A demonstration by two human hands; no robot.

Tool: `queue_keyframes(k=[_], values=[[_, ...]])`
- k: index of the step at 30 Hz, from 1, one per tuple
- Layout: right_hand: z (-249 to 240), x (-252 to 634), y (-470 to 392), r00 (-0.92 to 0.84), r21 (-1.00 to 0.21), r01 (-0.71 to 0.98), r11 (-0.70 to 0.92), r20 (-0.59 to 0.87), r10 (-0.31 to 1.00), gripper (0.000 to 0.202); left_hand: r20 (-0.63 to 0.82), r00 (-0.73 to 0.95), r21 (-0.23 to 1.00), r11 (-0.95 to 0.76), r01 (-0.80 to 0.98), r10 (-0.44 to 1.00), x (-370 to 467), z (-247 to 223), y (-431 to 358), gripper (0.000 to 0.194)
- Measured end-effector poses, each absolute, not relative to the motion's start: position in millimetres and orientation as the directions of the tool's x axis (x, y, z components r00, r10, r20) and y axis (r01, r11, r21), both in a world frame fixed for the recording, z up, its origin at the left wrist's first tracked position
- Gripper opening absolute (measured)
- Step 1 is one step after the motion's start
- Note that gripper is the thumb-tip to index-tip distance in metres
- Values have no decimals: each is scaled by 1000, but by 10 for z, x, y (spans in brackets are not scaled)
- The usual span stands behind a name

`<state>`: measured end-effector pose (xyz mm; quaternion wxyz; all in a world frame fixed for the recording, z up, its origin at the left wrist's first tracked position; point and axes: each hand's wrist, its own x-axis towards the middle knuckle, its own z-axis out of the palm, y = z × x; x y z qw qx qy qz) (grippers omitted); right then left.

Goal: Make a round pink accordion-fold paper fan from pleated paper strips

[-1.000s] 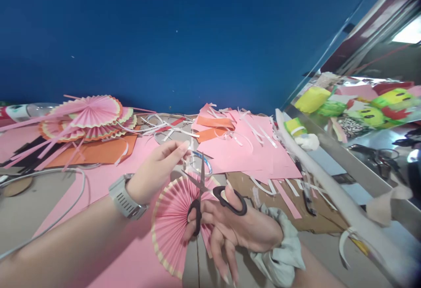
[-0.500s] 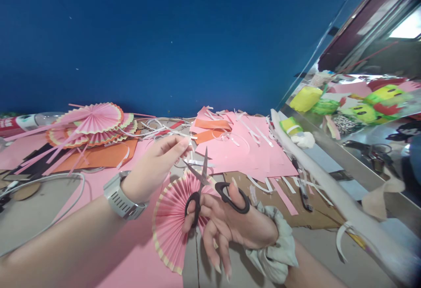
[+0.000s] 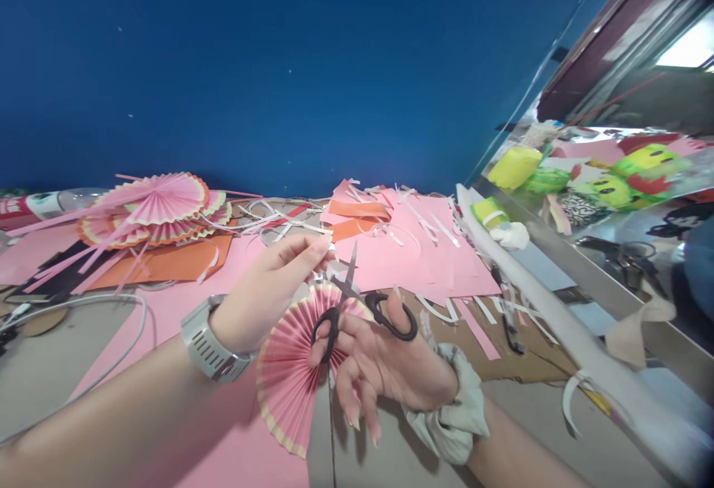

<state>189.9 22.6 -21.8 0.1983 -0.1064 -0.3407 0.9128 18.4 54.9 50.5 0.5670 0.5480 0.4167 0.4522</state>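
Note:
My left hand (image 3: 287, 272), with a grey watch (image 3: 216, 339) on its wrist, pinches a thin white strip (image 3: 325, 275) between thumb and fingertips. My right hand (image 3: 384, 361) has its thumb and a finger through the black handles of a pair of scissors (image 3: 346, 287). The blades are spread apart and point up, close to the strip and the left fingertips. Behind and below the scissors lies a pleated pink paper fan (image 3: 290, 376) with a cream edge, partly covered by my right hand. A pale scrunchie (image 3: 451, 410) circles my right wrist.
Pleated pink fans (image 3: 161, 205) are stacked at the left on orange paper (image 3: 184, 261). Pink sheets (image 3: 413, 250) with white scraps lie ahead, against a blue panel (image 3: 290, 116). A box cutter (image 3: 510, 328) rests on brown cardboard (image 3: 480, 354). A white cable (image 3: 142, 317) curves at left.
Both hands have come slightly closer together. The right hand and scissors have shifted a little left and up, bringing the blades nearer the left fingertips. The left hand has moved slightly right.

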Motion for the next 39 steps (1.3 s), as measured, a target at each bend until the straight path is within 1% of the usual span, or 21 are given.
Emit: queue_keyframes(k=[4,9,12,16,20,23,30,34,39], values=[[-203,1896,230,-894,-692,-292,-660,-49,446,80,11,245,999,1,-50,969,214,524,513,20],[-238,1891,225,-875,-698,-322,-639,-37,482,75,10,228,999,1,-46,974,144,489,434,20],[-272,1876,206,-865,-704,-324,-632,-50,499,74,-17,189,1000,14,21,982,42,426,342,22],[-266,1842,169,-840,-748,-292,-596,-98,534,73,-41,113,994,29,103,993,-116,325,176,26],[-216,1813,134,-818,-777,-271,-568,-125,561,69,-43,113,974,16,228,993,-261,207,28,28],[-217,1802,112,-816,-788,-257,-559,-133,562,65,-71,108,961,39,273,992,-329,125,-39,28],[-307,1784,121,-792,-824,-236,-516,-144,593,63,-173,104,954,140,264,979,-361,53,-90,33],[-290,1789,125,-763,-837,-215,-503,-177,622,59,-181,117,956,147,254,976,-371,27,-99,33],[-291,1799,104,-745,-842,-195,-503,-206,634,59,-203,94,961,181,208,975,-393,-15,-93,30]])
